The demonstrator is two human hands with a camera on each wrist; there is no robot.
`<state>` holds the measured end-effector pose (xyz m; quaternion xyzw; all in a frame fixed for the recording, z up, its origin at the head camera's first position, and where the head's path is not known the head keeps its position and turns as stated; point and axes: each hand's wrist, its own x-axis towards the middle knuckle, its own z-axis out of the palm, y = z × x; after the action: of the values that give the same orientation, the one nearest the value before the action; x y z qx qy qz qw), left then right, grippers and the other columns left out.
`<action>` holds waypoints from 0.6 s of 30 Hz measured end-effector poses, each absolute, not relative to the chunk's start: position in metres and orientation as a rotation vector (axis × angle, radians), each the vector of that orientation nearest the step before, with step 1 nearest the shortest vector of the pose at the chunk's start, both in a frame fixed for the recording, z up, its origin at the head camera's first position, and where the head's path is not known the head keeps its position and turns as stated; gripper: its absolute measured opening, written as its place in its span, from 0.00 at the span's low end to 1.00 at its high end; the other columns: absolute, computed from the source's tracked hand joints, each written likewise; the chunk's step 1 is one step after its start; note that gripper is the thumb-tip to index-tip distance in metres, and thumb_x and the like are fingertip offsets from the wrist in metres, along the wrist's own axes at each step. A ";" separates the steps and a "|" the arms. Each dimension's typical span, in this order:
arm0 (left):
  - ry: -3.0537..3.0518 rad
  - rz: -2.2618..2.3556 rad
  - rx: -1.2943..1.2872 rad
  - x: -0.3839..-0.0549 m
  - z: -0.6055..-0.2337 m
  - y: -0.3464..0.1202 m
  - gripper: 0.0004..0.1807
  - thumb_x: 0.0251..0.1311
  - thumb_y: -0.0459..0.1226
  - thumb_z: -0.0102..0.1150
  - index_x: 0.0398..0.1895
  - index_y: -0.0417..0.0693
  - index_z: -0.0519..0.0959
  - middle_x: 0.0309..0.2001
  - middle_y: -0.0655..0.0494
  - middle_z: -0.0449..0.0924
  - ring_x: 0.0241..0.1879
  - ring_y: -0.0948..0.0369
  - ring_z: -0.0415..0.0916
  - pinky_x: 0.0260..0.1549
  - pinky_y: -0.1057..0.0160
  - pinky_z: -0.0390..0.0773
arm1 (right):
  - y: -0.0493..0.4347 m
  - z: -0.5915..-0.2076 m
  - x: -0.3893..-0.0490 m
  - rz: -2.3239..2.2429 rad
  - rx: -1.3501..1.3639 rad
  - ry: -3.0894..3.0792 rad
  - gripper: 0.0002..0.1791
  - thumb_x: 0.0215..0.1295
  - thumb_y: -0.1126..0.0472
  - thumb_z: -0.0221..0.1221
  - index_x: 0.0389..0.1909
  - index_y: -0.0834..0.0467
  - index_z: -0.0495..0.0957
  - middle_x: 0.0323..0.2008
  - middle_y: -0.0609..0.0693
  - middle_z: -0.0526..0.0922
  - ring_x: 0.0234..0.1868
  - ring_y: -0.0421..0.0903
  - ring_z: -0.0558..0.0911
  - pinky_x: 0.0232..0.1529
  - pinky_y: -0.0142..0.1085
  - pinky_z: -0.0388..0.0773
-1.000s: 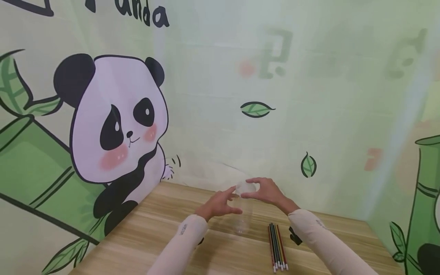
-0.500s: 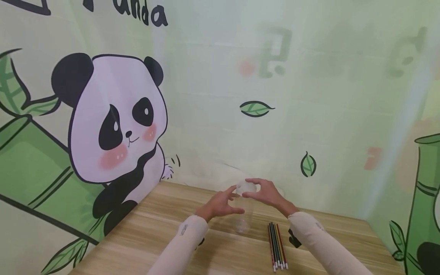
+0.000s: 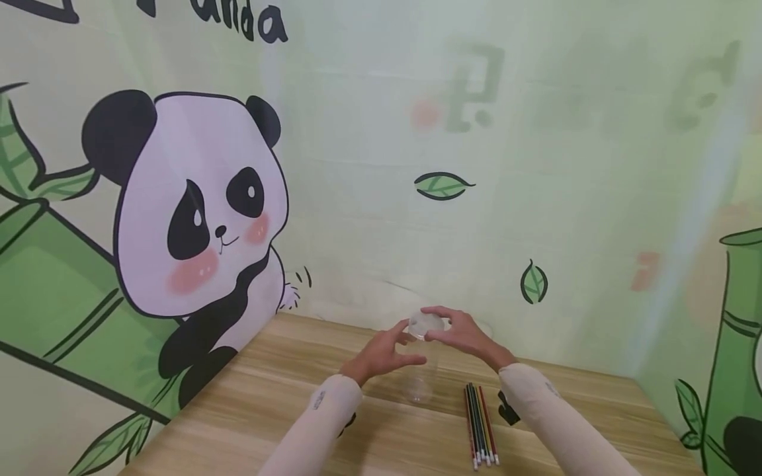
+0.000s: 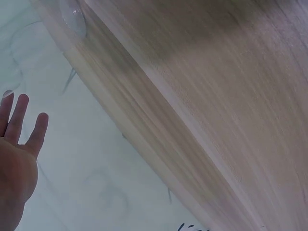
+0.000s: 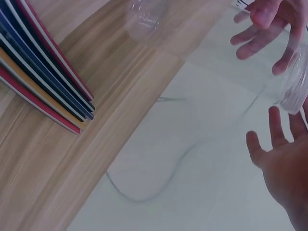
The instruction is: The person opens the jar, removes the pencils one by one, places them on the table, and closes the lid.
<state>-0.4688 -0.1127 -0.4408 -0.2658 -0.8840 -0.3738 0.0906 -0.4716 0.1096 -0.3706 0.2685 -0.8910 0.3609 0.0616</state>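
Note:
A tall clear plastic jar point(image 3: 420, 390) stands upright on the wooden table, topped by a round clear lid point(image 3: 424, 322). My left hand point(image 3: 380, 352) holds the jar's upper part, its thumb across the front. From the other side my right hand point(image 3: 467, 332) grips the lid between thumb and fingers. The right wrist view shows the ribbed lid point(image 5: 292, 86) close to the spread outer fingers of the right hand point(image 5: 288, 173). In the left wrist view, several fingers of the left hand point(image 4: 17, 163) stretch out past the jar's base point(image 4: 74, 19).
Several pencils point(image 3: 481, 426) with white ends lie side by side on the table point(image 3: 280, 396), right of the jar. Behind the table's far edge rises a pale green wall point(image 3: 357, 231) printed with a panda, bamboo and leaves.
My right thumb has slid slightly right and the fingertips left around the lid. The left thumb has shifted a little up and right. The jar and pencils stay put.

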 end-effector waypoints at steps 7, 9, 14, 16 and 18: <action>-2.611 -1.152 -0.830 -0.466 -0.438 -0.112 0.47 0.62 0.56 0.71 0.81 0.58 0.60 0.63 0.48 0.81 0.61 0.51 0.80 0.56 0.45 0.80 | 0.111 -0.373 -0.472 1.135 0.869 -2.682 0.31 0.66 0.53 0.66 0.69 0.55 0.76 0.65 0.58 0.78 0.56 0.57 0.78 0.52 0.51 0.79; -2.607 -1.161 -0.840 -0.465 -0.437 -0.112 0.47 0.62 0.56 0.71 0.81 0.59 0.60 0.64 0.49 0.81 0.61 0.50 0.80 0.56 0.45 0.80 | 0.111 -0.376 -0.470 1.121 0.873 -2.651 0.31 0.66 0.52 0.68 0.68 0.55 0.77 0.67 0.58 0.77 0.62 0.59 0.77 0.57 0.58 0.77; -2.622 -1.143 -0.808 -0.467 -0.437 -0.112 0.47 0.62 0.58 0.71 0.80 0.59 0.60 0.63 0.50 0.81 0.61 0.52 0.80 0.57 0.46 0.80 | 0.109 -0.384 -0.468 1.090 0.858 -2.571 0.31 0.65 0.52 0.70 0.67 0.55 0.78 0.66 0.59 0.79 0.58 0.58 0.79 0.55 0.58 0.77; -2.632 -1.135 -0.797 -0.467 -0.438 -0.112 0.48 0.61 0.58 0.71 0.80 0.59 0.60 0.63 0.51 0.82 0.61 0.53 0.80 0.58 0.46 0.80 | 0.109 -0.387 -0.468 1.071 0.837 -2.553 0.31 0.65 0.52 0.70 0.67 0.56 0.78 0.65 0.60 0.80 0.56 0.57 0.80 0.53 0.56 0.79; -2.639 -1.137 -0.789 -0.468 -0.439 -0.113 0.48 0.61 0.59 0.71 0.80 0.59 0.61 0.63 0.51 0.82 0.61 0.54 0.80 0.58 0.47 0.80 | 0.110 -0.389 -0.467 1.050 0.805 -2.539 0.32 0.64 0.50 0.70 0.67 0.56 0.78 0.64 0.60 0.80 0.57 0.57 0.81 0.53 0.56 0.79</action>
<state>-0.4676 -0.1129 -0.4388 -0.2640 -0.8827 -0.3803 0.0808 -0.4672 0.1099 -0.3892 0.2786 -0.8782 0.3633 0.1385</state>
